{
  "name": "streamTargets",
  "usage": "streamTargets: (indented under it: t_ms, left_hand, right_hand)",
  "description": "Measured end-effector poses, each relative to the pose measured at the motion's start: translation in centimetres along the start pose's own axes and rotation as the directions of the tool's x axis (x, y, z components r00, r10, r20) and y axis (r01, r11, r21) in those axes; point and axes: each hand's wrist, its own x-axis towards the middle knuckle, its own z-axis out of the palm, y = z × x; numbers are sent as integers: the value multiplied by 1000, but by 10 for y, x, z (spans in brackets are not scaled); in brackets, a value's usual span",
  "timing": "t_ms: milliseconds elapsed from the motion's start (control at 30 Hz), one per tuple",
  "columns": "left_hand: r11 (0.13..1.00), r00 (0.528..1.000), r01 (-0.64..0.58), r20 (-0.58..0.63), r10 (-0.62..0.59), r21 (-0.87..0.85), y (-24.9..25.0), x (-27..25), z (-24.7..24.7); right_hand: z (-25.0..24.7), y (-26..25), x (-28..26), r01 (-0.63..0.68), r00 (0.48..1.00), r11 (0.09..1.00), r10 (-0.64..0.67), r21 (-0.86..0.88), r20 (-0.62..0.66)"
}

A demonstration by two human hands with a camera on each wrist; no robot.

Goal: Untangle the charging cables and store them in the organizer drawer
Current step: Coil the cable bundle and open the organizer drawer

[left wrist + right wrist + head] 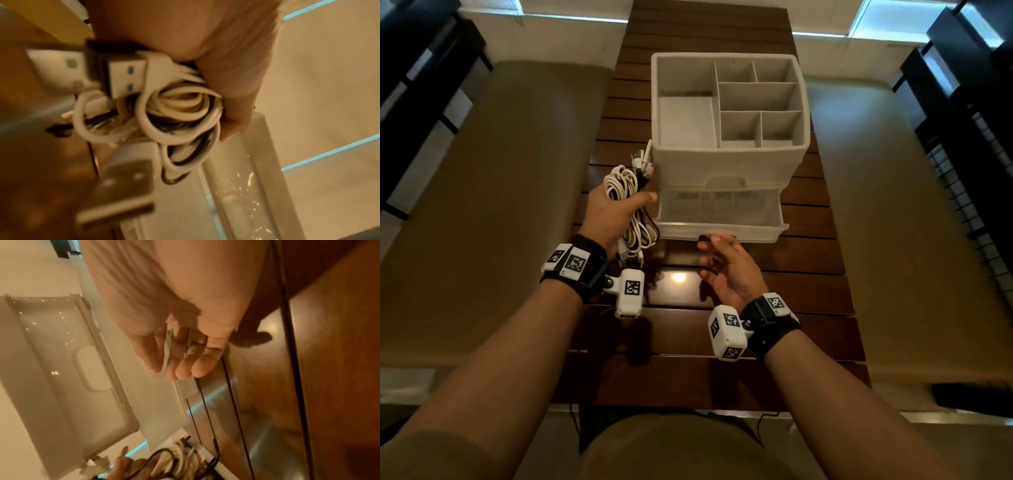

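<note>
L hand (608, 215) grips bundle of looped white and black rubbery cables (624, 186); R hand (729, 270) fingers loosely curled, empty, beside translucent plastic drawer (719, 229), pulled out.

A bundle of white and black charging cables (627, 205) sits just left of the organizer's (729, 113) pulled-out translucent drawer (719, 219).
</note>
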Motion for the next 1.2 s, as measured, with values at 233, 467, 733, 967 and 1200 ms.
streamTargets:
  t_ms: [233,467,733,967,1200]
  left_hand:
    - [934,938,-296,248,243,201,63,-40,-3]
    - [482,675,-676,731,103,557,96,-33,78]
    - [-98,661,-749,749,-46,656,87,-9,135]
    - [-196,662,-748,734,-152,634,72,-11,139]
    - [-201,704,-710,685,-189,674,64,-5,136]
  right_hand:
    - [-13,-24,-21,-42,999,902,42,-429,-11]
    - [3,-103,-45,413,892,754,-447,-512,61]
    - [-22,-130,-44,504,708,139,-632,-853,315]
    - [-27,-133,-25,188,897,-573,-231,-797,377]
    - [-39,-128,-13,359,809,-520,-241,-775,537]
